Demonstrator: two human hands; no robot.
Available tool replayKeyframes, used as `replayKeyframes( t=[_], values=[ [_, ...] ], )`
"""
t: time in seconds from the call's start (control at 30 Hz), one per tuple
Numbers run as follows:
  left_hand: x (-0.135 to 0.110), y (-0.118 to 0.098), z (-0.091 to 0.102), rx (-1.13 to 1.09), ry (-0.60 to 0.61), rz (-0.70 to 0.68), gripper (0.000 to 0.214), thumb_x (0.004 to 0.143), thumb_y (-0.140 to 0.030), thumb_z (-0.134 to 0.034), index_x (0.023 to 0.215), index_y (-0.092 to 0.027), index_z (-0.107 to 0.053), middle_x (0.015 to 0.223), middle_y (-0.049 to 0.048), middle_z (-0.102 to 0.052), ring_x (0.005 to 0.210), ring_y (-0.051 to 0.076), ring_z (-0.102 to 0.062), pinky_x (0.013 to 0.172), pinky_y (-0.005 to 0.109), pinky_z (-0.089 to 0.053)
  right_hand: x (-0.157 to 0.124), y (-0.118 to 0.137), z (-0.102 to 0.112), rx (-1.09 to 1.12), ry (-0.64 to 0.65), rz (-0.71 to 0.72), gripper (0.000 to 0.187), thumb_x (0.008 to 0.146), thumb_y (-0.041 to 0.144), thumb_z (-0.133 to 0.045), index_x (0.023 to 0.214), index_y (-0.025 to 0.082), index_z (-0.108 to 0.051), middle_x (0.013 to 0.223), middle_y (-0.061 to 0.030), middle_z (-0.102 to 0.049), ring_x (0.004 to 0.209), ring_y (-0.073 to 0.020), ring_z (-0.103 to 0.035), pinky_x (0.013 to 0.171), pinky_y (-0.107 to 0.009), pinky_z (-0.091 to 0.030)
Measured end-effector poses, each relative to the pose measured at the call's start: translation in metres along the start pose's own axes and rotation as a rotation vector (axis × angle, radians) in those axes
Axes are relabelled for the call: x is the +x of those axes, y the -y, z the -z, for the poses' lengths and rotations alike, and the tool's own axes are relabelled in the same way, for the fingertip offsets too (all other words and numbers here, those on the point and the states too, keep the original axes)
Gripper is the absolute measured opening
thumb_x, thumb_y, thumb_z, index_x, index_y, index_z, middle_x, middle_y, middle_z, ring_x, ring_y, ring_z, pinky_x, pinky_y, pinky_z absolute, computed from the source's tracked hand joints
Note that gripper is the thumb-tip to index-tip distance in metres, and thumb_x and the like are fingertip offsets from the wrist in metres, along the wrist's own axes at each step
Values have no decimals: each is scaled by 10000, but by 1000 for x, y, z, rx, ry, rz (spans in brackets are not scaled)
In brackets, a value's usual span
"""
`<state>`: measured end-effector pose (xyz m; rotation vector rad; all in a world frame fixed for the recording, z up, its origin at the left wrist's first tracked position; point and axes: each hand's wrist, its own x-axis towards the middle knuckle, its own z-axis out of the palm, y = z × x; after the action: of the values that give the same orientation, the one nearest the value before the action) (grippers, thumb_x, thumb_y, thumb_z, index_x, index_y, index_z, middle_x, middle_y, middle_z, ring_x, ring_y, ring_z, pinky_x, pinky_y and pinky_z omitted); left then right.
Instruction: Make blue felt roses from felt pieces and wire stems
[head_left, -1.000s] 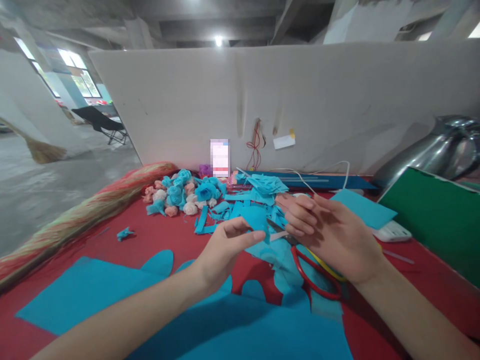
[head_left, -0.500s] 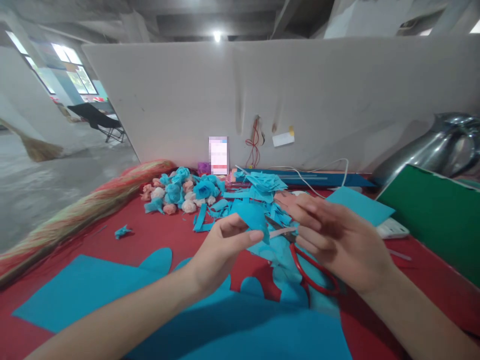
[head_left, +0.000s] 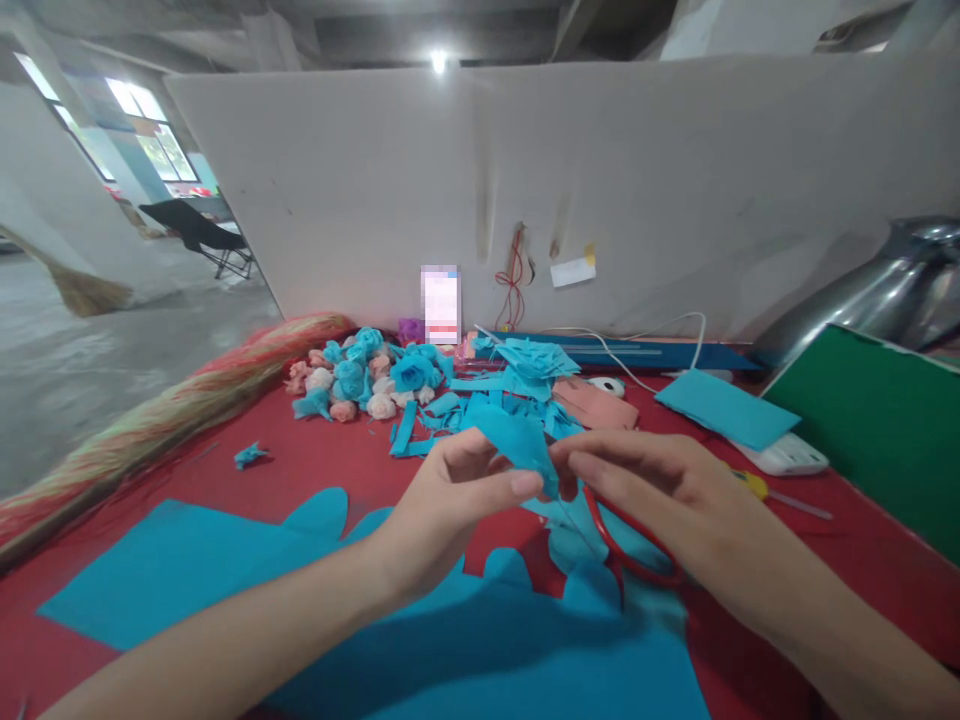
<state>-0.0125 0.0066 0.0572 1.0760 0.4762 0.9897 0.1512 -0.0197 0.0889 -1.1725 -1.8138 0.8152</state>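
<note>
My left hand (head_left: 442,510) pinches a curved piece of blue paper (head_left: 517,440) between thumb and fingers. At the paper's right edge, the fingertips of my right hand (head_left: 652,490) close on it; the exact contact is partly hidden. Beneath my right hand lies a pair of scissors with red handles (head_left: 630,565), its blades mostly covered. Large blue paper sheets (head_left: 487,650) with rounded cut-outs spread under both forearms. Beyond my hands is a heap of blue cut pieces and strips (head_left: 536,365).
Blue, pink and white paper flowers (head_left: 367,375) are piled at the back left. A phone (head_left: 441,305) leans against the white panel (head_left: 360,190). On the right are folded blue paper (head_left: 727,405), a green board (head_left: 877,430) and a metal jug (head_left: 877,280). A straw broom (head_left: 187,390) borders the left.
My right hand has moved left and down, its fingers now meeting the blue paper's edge. The pale thin strip it held no longer shows. My left hand has kept its hold.
</note>
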Motion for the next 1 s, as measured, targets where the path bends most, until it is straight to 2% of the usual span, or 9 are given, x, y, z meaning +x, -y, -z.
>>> replayKeyframes(
  t=[0.13, 0.27, 0.43, 0.57, 0.63, 0.73, 0.9, 1.0],
  values=[
    [-1, 0, 0, 4, 85, -8, 134, 682, -300, -691, 663, -175, -644, 660, -12, -580, 641, 105, -542, 632, 229, -426, -6, -2, -5, 17, -46, -22, 192, 775, 405, -570, 793, 264, -699, 650, -20, -644, 706, -209, -633, 542, -254, -525],
    [-1, 0, 1, -2, 109, 5, 111, 695, -279, -683, 704, -171, -659, 637, -16, -567, 606, 95, -528, 633, 232, -438, -7, -5, -9, 39, -61, -45, 215, 760, 429, -588, 833, 263, -704, 615, -22, -630, 685, -215, -632, 510, -256, -519],
    [-3, 1, 1, -19, 109, 29, 111, 694, -277, -683, 676, -171, -657, 623, -20, -566, 578, 92, -527, 618, 237, -441, -8, -4, -13, 73, -62, -68, 203, 740, 417, -607, 773, 244, -708, 588, -20, -622, 591, -191, -615, 443, -237, -495],
    [-3, 1, 0, -23, 98, 25, 110, 685, -275, -692, 662, -172, -662, 592, -26, -566, 588, 92, -532, 631, 228, -445, -5, -1, -14, 134, -9, -80, 192, 761, 349, -568, 654, 242, -687, 555, 5, -612, 466, -127, -554, 388, -189, -451],
    [-3, 0, 0, -33, 91, 24, 101, 679, -274, -698, 692, -178, -670, 627, -25, -581, 596, 88, -533, 635, 225, -449, -3, 1, -15, 137, -21, -56, 191, 760, 311, -562, 617, 245, -669, 551, 21, -612, 454, -106, -541, 395, -163, -445],
    [-3, 0, 0, -52, 79, 7, 142, 657, -278, -719, 776, -216, -671, 723, -31, -609, 648, 90, -547, 672, 226, -459, -3, 2, -16, 80, -116, 29, 171, 749, 251, -580, 594, 250, -652, 559, 41, -622, 494, -100, -571, 452, -144, -470],
    [-3, 0, 1, 91, 43, -113, 166, 658, -284, -721, 810, -247, -666, 869, -27, -620, 900, 141, -565, 872, 260, -420, -8, 3, -20, -16, -332, 167, 76, 700, 209, -642, 677, 282, -646, 618, 55, -634, 553, -120, -573, 542, -203, -493],
    [-5, -3, 0, 173, 70, -171, 159, 688, -267, -696, 846, -268, -675, 907, -20, -618, 945, 161, -560, 846, 261, -437, -9, 2, -21, -58, -364, 254, 165, 705, 149, -647, 747, 308, -634, 689, 72, -642, 596, -112, -572, 590, -212, -487]
  ],
)
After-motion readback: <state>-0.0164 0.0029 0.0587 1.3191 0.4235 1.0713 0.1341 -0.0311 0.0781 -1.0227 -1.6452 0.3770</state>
